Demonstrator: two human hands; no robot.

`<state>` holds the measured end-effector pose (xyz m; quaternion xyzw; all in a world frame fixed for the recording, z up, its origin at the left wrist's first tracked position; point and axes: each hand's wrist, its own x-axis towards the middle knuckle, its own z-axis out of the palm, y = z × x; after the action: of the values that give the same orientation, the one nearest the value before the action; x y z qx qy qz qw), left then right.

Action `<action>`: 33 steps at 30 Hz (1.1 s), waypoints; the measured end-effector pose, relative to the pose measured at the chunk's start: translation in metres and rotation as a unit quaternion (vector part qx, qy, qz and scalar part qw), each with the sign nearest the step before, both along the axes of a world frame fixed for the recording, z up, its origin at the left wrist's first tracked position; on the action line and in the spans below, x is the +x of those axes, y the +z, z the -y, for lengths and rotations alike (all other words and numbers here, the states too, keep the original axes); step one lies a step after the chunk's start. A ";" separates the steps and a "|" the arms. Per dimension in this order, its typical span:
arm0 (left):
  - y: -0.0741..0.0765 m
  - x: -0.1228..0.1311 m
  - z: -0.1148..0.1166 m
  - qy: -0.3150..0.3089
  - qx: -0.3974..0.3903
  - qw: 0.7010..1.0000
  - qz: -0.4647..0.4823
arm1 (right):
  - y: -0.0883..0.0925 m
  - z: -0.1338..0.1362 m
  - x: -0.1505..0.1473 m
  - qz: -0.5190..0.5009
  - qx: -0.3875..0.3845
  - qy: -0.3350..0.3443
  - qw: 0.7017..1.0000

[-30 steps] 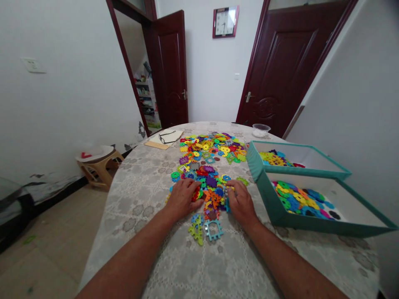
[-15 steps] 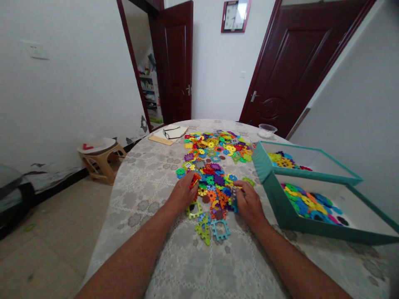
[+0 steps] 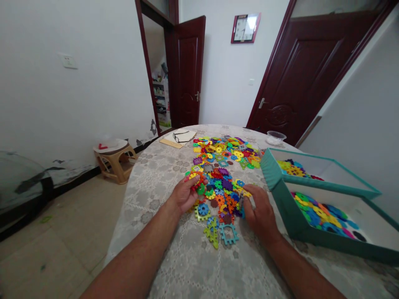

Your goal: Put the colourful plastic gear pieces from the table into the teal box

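Observation:
My left hand point(image 3: 183, 197) is turned palm partly up, thumb pressed on a few plastic gear-shaped pieces point(image 3: 193, 178) in yellow, red and orange. At the right side of the pile, my right hand point(image 3: 261, 211) has its fingers bent around a yellow toothed piece point(image 3: 247, 193); a greyish piece shows by its thumb. Between the hands spreads a heap of colourful interlocking pieces point(image 3: 227, 185). Closer to me lie a light-blue square frame point(image 3: 229, 234) and a lime-green toothed piece point(image 3: 211, 236). A blue flower-shaped disc point(image 3: 203, 209) rests near my left hand.
A second heap of pieces point(image 3: 224, 149) lies farther back. On the right stands a teal two-part box point(image 3: 286, 203) holding more discs. Glasses point(image 3: 181, 136) rest on paper at the back left, and a clear bowl point(image 3: 276, 137) sits at the back right. A stool point(image 3: 115, 162) stands left of the table.
My left hand has turned over, so the pieces under its thumb now show. My right hand stays at the pile's right side, with the yellow piece now visible. The view has shifted somewhat.

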<state>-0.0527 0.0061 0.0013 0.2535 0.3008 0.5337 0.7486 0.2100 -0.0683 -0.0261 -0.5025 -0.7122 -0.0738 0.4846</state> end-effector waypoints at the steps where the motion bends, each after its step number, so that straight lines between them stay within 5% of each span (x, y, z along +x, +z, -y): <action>1: 0.002 0.002 0.003 -0.008 -0.011 1.000 0.002 | 0.003 0.003 -0.003 0.019 0.013 0.016 1.000; 10: 0.005 0.022 0.030 -0.134 -0.060 0.989 -0.004 | 0.015 0.024 -0.030 0.126 0.001 0.102 0.987; 18: 0.007 0.030 0.039 -0.160 -0.123 0.979 0.025 | 0.009 0.023 -0.035 0.177 -0.026 0.128 0.976; 33: 0.007 0.033 0.054 -0.282 0.051 0.950 -0.122 | 0.012 0.021 -0.034 0.085 -0.078 0.122 0.986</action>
<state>-0.0194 -0.0477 0.0083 0.4293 0.2782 0.2803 0.8122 0.1762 -0.0896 -0.0144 -0.4400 -0.8104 -0.0006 0.3868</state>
